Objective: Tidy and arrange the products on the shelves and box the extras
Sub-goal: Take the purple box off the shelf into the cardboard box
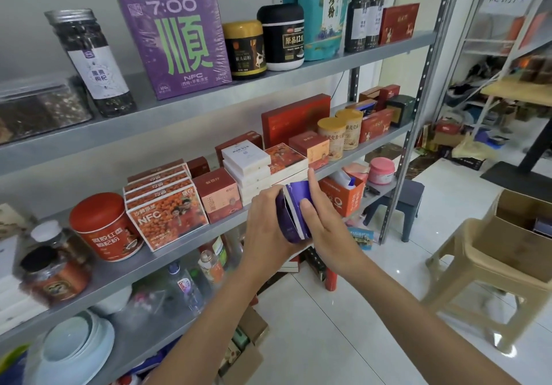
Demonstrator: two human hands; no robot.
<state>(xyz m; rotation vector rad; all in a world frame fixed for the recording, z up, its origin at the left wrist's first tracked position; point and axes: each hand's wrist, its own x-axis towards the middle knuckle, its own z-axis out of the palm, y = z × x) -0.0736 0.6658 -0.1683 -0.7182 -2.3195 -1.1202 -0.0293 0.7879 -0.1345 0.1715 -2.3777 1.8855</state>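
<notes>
A small purple box (294,209) with an open end flap hangs in front of the middle shelf (167,257). My left hand (265,223) grips it from the left side. My right hand (321,220) lies against its right face, index finger straight up along the flap and thumb pressed on the front. Behind the box the shelf carries orange NFC boxes (167,217), small red boxes (221,194), stacked white boxes (254,166) and a red tin (104,226). The top shelf (239,90) bears a large purple box (176,42) plus jars.
An open cardboard box (519,235) rests on a beige plastic stool (466,283) at the right. A dark stool (409,202) stands beside the rack post (403,157). Bottles and bowls (74,345) fill the lower shelf. Cartons (242,351) lie on the white tiled floor.
</notes>
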